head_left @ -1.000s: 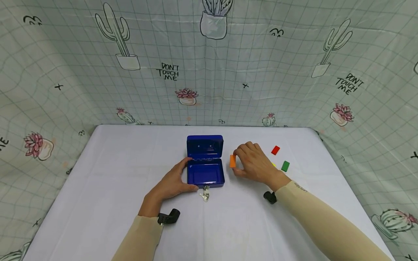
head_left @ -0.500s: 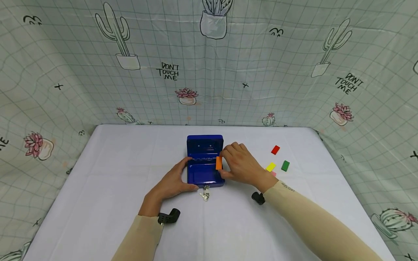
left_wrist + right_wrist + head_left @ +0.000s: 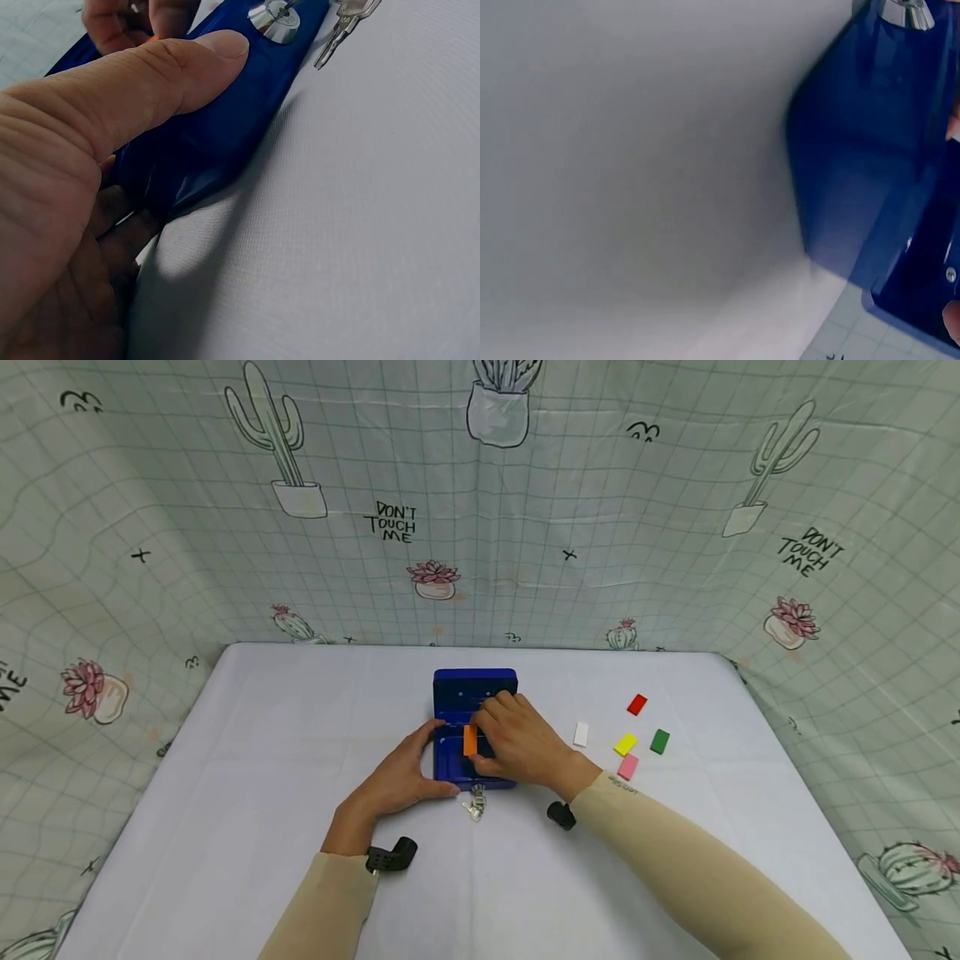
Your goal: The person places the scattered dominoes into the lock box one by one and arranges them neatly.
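Observation:
A blue metal cash box (image 3: 450, 768) stands on the white table with its lid (image 3: 450, 689) raised toward the back. My left hand (image 3: 397, 781) grips its left side, the thumb at the front edge and the fingers round the back corner. In the left wrist view the thumb (image 3: 180, 71) presses the box's front near the silver lock (image 3: 276, 21). My right hand (image 3: 517, 739) pinches an orange domino-like block (image 3: 470, 740) upright between thumb and fingers, over the inside of the box. A key (image 3: 476, 808) hangs from the lock at the front.
Right of the box lie flat blocks: a white one (image 3: 581, 734), a yellow one (image 3: 626, 744), a pink one (image 3: 627, 767), a green one (image 3: 659, 742) and a red one (image 3: 637, 704). A cactus-print curtain (image 3: 480, 527) surrounds the table (image 3: 315, 693).
My right hand has carried the orange block leftward from beside the box to over its inside. The white, yellow and pink blocks have come into view behind it. My left hand keeps its grip.

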Demonstrator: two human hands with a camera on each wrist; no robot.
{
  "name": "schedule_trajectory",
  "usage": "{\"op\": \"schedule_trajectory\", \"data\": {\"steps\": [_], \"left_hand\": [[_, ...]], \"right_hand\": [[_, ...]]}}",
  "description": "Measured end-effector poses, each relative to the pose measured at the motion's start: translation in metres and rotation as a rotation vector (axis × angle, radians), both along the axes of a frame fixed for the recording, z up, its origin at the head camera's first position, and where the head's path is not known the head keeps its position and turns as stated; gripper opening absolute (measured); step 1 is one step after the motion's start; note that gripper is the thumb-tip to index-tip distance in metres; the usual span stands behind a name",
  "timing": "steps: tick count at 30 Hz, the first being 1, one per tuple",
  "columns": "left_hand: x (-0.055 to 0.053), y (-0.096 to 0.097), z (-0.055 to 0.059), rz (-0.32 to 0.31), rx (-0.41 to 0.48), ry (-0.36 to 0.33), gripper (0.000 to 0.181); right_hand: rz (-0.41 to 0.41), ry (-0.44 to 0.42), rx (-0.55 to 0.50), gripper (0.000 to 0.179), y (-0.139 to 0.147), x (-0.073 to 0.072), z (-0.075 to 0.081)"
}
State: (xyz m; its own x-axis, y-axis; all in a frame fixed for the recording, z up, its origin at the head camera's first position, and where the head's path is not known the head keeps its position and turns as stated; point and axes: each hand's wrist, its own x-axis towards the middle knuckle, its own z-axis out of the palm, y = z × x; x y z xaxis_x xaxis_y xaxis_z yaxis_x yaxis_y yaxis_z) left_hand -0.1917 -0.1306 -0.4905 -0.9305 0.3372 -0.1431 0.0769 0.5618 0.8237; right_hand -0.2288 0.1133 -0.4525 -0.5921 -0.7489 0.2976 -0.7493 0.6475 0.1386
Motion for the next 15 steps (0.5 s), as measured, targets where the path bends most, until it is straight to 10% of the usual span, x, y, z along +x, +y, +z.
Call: {"op": "schedule_trajectory", "data": {"steps": [15], "left_hand": [[-0.001,-0.001,0.001,-0.017,-0.023,0.0,0.114]], "right_hand": [[0.026,-0.026,0.049,0.046,-0.024,-0.006,-0.013]]}}
